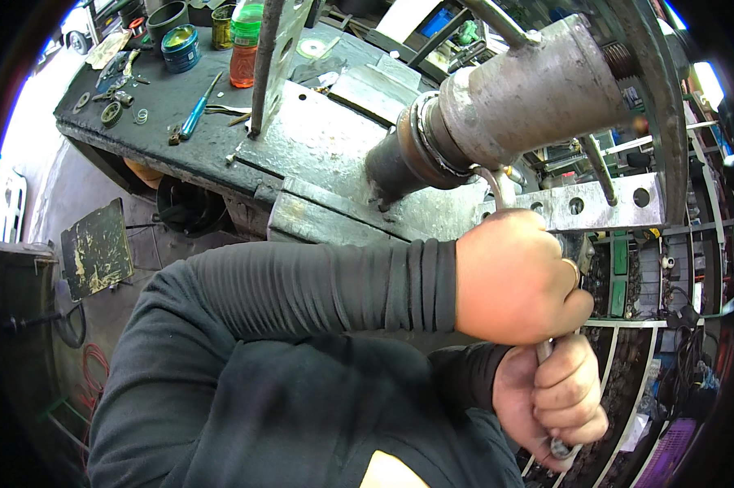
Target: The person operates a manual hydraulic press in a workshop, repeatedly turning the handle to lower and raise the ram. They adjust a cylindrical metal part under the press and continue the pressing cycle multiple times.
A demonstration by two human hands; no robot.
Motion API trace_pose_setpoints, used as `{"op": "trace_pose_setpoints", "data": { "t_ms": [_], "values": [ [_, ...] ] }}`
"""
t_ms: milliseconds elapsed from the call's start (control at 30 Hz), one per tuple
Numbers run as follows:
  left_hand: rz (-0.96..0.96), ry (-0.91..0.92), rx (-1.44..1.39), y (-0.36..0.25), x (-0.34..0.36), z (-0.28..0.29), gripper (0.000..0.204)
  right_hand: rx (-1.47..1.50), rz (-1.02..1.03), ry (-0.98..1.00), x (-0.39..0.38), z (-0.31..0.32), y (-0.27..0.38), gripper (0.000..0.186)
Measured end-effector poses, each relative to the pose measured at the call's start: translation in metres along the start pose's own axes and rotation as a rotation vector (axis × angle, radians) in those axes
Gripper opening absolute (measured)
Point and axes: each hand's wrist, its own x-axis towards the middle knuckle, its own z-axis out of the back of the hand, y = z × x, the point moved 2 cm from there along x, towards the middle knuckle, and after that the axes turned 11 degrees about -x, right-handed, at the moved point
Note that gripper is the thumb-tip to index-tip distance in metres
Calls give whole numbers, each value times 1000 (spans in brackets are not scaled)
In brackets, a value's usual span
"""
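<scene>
Both my fists grip one long metal wrench. My left hand is closed around its upper part, with a ring on one finger. Just below, my right hand is wrapped around the lower end, near my body. Above my left fist the curved wrench head reaches the underside of a large grey metal cylinder, close to its collar; its exact seat cannot be made out. The cylinder lies tilted, its dark lower end by a metal plate. My left forearm crosses in front of my body.
Perforated steel bars and an upright bar stand around the cylinder. On the dark workbench lie a blue screwdriver, a bottle of red liquid, a blue tin and small parts. Shelving runs along the right.
</scene>
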Motion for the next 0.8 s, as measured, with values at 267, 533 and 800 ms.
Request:
{"op": "trace_pose_setpoints", "data": {
  "t_ms": [267,533,800],
  "values": [
    [-16,-12,45,1,3,0,15,-13,-45,-84,-6,16,9,48],
    [-45,-6,45,-2,-2,4,15,-125,-24,-182,-29,28,20,51],
    [-42,-53,32,-3,-2,7,15,-79,-33,-17,-14,7,13,47]
  ]
}}
